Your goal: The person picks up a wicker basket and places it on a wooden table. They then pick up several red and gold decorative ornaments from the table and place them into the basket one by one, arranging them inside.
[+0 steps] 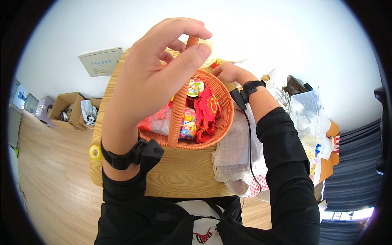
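An orange woven basket (228,122) stands on the wood-grain table in front of me. Its arched handle (177,122) passes between the thumb and curled fingers of my left hand (159,64). Inside lie red festive ornaments (209,105), a round item with a cartoon picture (195,87), a colourful printed roll (188,124) and a clear plastic packet with red edging (159,122). My right hand (231,73) is at the basket's far right rim, beside a red-and-gold piece (215,63). Its fingertips are partly hidden, so any hold there is unclear.
A roll of yellow tape (95,152) sits at the left edge of the table (183,174). Lace-trimmed cloth (234,147) lies right of the basket, under a black cable (249,147). Farther right is a clear plastic bin (307,113). Cardboard boxes (65,105) stand on the floor at left.
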Demonstrator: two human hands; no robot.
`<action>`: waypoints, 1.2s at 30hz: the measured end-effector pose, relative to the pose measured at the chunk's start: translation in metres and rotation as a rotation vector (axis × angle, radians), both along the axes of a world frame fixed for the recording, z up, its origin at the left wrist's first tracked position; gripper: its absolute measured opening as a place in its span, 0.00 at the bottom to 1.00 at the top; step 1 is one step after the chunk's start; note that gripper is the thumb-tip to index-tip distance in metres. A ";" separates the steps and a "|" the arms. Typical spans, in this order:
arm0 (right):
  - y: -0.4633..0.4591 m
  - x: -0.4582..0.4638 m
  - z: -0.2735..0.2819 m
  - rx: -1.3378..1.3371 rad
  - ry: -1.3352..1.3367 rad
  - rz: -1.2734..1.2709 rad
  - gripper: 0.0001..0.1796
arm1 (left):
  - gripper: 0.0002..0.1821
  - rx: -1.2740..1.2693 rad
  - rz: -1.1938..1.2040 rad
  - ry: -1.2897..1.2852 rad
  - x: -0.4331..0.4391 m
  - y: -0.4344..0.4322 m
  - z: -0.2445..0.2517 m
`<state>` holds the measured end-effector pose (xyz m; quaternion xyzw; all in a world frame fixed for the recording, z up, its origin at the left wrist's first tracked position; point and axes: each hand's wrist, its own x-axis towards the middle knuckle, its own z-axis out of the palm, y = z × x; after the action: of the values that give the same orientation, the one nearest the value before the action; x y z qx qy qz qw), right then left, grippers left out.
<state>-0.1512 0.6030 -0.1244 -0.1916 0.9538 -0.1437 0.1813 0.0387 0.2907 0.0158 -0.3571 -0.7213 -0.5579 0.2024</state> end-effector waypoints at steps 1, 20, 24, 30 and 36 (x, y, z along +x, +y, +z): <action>0.000 0.000 0.000 0.026 0.011 -0.023 0.18 | 0.15 -0.005 -0.002 0.004 0.000 0.000 0.000; 0.000 0.011 0.018 -0.082 0.081 -0.272 0.15 | 0.14 0.006 -0.006 0.016 0.000 0.000 0.000; -0.002 0.016 0.025 -0.170 0.047 -0.331 0.14 | 0.14 0.009 -0.006 -0.006 0.001 0.000 0.001; -0.006 0.018 0.029 -0.197 0.074 -0.393 0.11 | 0.14 0.018 -0.006 0.007 0.001 0.001 0.000; -0.004 0.019 0.040 -0.104 0.165 -0.331 0.17 | 0.15 0.008 -0.006 0.004 0.001 -0.001 0.000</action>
<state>-0.1324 0.5990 -0.0849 -0.0526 0.9752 -0.2046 0.0661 0.0397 0.2898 0.0162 -0.3597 -0.7175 -0.5607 0.2034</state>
